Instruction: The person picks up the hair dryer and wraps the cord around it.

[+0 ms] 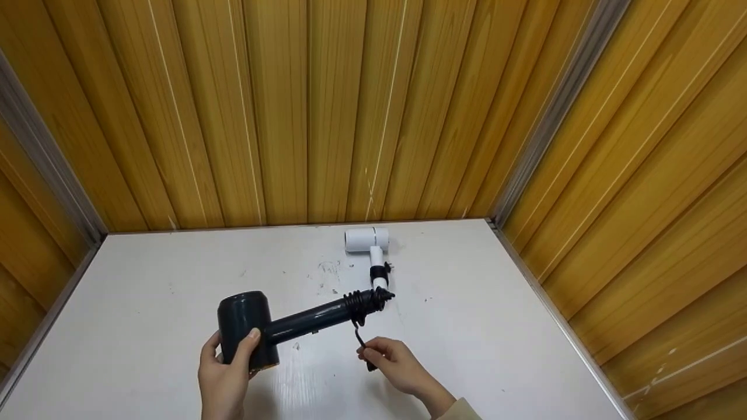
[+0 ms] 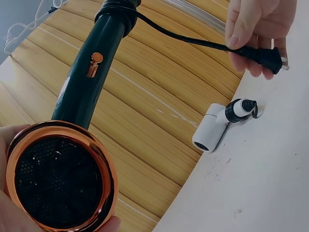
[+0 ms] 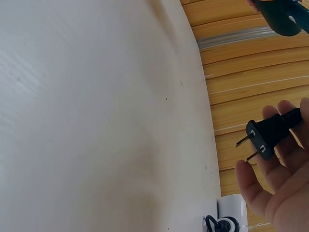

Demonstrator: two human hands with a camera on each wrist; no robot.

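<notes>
My left hand (image 1: pixel 224 373) grips the barrel of a dark green hair dryer (image 1: pixel 244 326), its handle pointing right and away over the table. In the left wrist view the dryer's copper-rimmed rear grille (image 2: pixel 60 181) and a copper switch (image 2: pixel 94 64) show. Black cord is wound round the end of the handle. A short free length runs from there to my right hand (image 1: pixel 394 361), which pinches the cord by its black two-pin plug (image 3: pixel 270 134). Both metal pins stick out past the fingers in the right wrist view.
A white hair dryer (image 1: pixel 366 240) lies near the table's back edge, black cord wrapped round its handle. The white table (image 1: pixel 146 303) has dark scuffs and is bounded by wood-look panels (image 1: pixel 327 116) behind and at the sides. A white cable (image 2: pixel 24 29) hangs in the left wrist view's corner.
</notes>
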